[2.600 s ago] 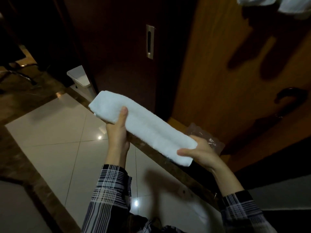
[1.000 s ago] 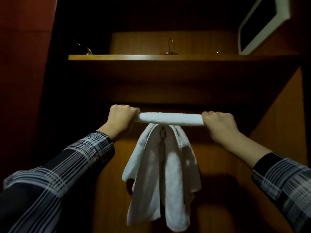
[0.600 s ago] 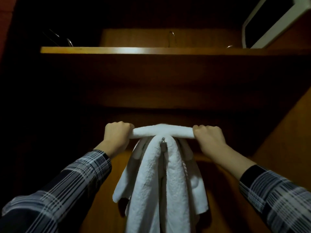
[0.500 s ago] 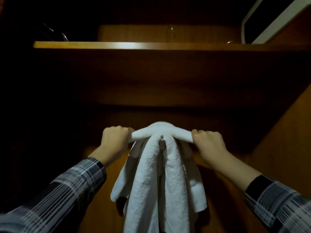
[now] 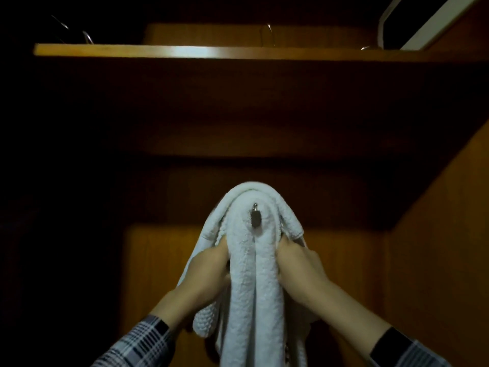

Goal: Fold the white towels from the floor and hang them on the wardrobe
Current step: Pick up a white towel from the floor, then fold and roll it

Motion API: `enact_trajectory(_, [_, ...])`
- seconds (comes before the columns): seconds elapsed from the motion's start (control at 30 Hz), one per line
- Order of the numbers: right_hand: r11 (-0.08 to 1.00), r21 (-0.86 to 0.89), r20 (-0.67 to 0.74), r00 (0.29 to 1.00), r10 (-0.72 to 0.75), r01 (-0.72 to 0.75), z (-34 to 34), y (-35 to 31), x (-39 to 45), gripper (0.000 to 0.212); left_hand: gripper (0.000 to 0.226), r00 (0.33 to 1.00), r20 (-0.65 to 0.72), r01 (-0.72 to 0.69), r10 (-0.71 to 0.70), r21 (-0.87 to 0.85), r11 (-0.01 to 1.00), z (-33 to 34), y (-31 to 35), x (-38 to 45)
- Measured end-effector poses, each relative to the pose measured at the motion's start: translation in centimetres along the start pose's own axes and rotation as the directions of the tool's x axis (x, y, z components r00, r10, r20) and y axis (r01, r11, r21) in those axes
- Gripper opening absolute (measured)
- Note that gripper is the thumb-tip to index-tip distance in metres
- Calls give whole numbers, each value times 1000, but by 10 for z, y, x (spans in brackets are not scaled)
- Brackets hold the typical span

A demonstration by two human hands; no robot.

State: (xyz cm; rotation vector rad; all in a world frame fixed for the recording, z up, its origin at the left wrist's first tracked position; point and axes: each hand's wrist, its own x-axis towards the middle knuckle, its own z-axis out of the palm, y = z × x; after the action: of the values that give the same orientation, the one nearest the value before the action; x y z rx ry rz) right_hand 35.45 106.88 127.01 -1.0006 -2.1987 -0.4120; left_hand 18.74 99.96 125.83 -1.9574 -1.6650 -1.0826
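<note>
**Towels draped over the wardrobe hook, both hands on them**

Your left hand (image 5: 205, 271) reaches into the left side of the white towels (image 5: 254, 274); its fingers are buried in the cloth, so you cannot tell how they grip. The towels hang inside the wooden wardrobe (image 5: 423, 260), looped over a small metal hook (image 5: 255, 218) below the shelf (image 5: 185, 51). Your right hand (image 5: 299, 266) presses into their right side, fingertips likewise hidden. Plaid sleeves (image 5: 143, 343) show at the bottom.

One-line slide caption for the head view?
Both hands, left hand and right hand, pull a folded white towel down over the wardrobe hook.
</note>
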Motion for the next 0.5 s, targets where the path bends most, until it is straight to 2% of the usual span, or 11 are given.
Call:
enact_trajectory(0.07, [999,50,37,999,17,-19,-9,3,-7,34,30,1000,-11,-16,15,-38,999,-3,-1,-4])
enact_trajectory(0.13, [994,86,47,997,60,-64,-18,2,-18,48,28,983,-180,-57,32,-136,989,-5,10,-14])
enact_trajectory(0.23, [988,61,2,990,140,-140,-30,-4,-38,64,55,912,-401,7,-86,-193,981,9,11,-31])
enact_trajectory(0.27, [986,40,-27,986,166,-165,-33,-6,-45,66,59,893,-445,-8,-71,-172,985,13,10,-37])
enact_trajectory(0.33, [980,12,-96,975,200,-199,-37,-6,-57,63,56,859,-508,-119,64,-76,990,17,8,-48])
enact_trajectory(0.43, [977,-29,-95,974,206,-209,-40,-1,-77,46,47,832,-454,-332,317,49,942,22,15,-64])
enact_trajectory(0.5, [973,-43,-10,974,226,-227,-42,3,-93,35,42,851,-320,-431,416,27,902,31,21,-78])
